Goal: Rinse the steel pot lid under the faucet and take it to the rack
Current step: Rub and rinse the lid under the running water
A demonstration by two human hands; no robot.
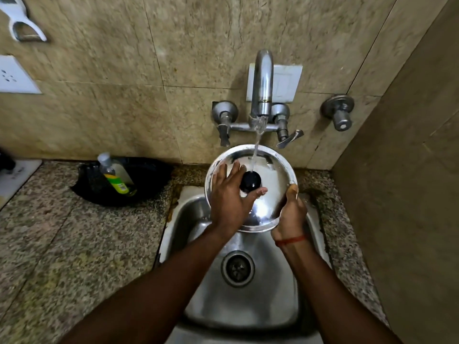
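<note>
Right hand (291, 214) pinches the steel pot lid (273, 180) at its lower right rim; left hand (229, 194) lies spread on its top, beside the black knob (250, 181). Lid tilts over the sink (193, 219); faucet (260, 83) stream hits near the knob.

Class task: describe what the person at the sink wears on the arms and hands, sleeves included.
Both forearms are bare, with no sleeves in view. The right hand has a thin red-orange thread band round its wrist. The left hand shows no band, ring or glove.
</note>
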